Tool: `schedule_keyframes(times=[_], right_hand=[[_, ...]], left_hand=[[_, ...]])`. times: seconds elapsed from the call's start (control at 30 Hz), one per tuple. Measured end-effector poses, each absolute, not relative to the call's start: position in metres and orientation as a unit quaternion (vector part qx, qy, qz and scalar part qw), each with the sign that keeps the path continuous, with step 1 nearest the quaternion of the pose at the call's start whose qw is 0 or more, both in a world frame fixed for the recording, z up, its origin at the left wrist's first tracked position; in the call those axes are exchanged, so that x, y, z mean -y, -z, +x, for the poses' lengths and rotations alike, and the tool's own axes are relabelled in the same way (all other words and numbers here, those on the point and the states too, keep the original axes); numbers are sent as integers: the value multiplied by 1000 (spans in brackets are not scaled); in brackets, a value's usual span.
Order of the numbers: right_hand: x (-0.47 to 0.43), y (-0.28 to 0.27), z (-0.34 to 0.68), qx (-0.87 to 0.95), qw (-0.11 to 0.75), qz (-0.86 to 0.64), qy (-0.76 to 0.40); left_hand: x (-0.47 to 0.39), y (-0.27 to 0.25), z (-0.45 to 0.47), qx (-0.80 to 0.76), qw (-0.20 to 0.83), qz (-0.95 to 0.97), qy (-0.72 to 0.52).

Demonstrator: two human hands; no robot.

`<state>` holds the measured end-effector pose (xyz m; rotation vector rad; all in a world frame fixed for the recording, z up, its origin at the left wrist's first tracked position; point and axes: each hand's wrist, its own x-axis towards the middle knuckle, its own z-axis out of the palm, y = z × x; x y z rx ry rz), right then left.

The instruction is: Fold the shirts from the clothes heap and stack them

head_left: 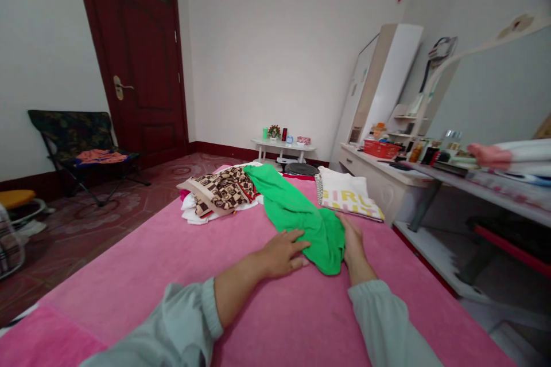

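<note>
A long green garment (pixel 301 206) lies bunched lengthwise on the pink bed cover (pixel 172 275). My left hand (pixel 283 253) rests palm down at its near left edge, fingers spread, some of them on the cloth. Against the garment's right side is my right hand (pixel 353 241), its fingers stretched along the edge and partly hidden by the fabric. To the left, a brown and cream patterned garment (pixel 226 189) lies over white cloth (pixel 198 218). On the right a folded white shirt (pixel 344 186) with yellow and pink lettering lies flat.
A dressing table (pixel 379 169) with a red basket (pixel 381 149) and bottles stands along the right side, below a mirror (pixel 495 92). Beyond the bed is a small white table (pixel 284 143). A camouflage folding chair (pixel 81 137) holding clothing stands near the dark red door (pixel 142 57).
</note>
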<state>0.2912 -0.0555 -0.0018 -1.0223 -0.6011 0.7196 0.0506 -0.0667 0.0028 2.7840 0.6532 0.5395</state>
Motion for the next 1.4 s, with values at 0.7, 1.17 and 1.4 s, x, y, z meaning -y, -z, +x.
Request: schedule_keyframes(times=[0.7,1.17,1.4], right_hand=[[94,-84,208,672,330,-449,-489],[99,-133,227,377,839,-369,-129],[186,-218,202,444,863,-205,-125]], left_hand=[[26,-35,30,-476,300,707,-429],[34,-101,9,-301,240,590,-709],[100,-179,4,-133,249,569,-772]])
